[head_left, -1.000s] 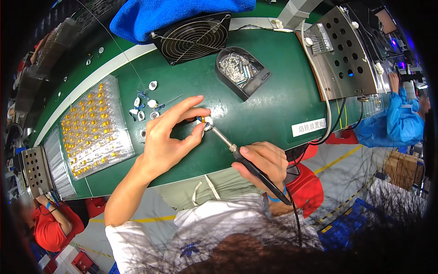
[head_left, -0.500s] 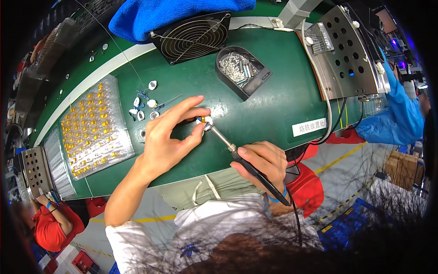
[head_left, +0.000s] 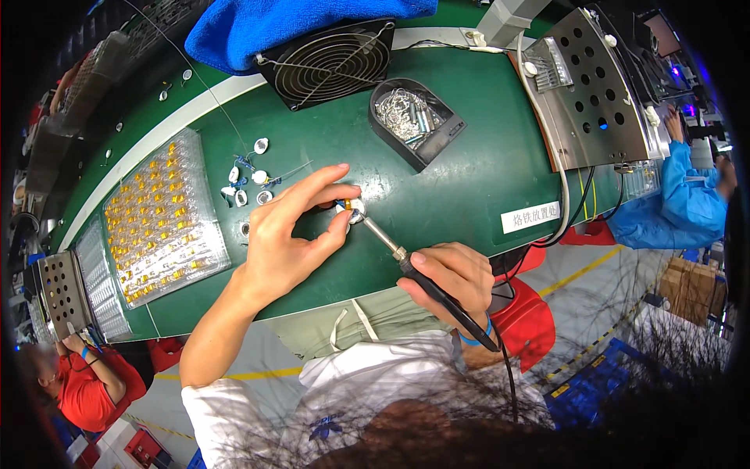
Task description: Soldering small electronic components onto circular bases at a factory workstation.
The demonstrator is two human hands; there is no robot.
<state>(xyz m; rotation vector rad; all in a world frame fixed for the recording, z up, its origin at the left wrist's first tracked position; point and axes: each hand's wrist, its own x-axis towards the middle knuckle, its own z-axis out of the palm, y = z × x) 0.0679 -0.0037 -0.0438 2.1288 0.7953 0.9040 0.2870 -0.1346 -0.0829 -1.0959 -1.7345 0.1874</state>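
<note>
My left hand is closed in a pinch over the green work surface, thumb and fingertips on a small round white part with a gold-coloured strip. Fingertips cover some of that part. Wrapped round the black handle of a soldering iron is my right hand. The iron's metal tip points up and left, at the lower right edge of the part; whether they touch is hard to tell. Left of my fingers lie several more small round white parts with thin blue wires.
A clear tray of gold-coloured pieces lies at left. Behind my hands are a black tub of metal coils, a black fan and a blue towel. A perforated metal box stands at right. Other people sit at both sides.
The soldering iron and my right hand have shifted slightly right and down, away from the part. My left hand has stayed put. At far right, the blue-sleeved person's arm has moved.
</note>
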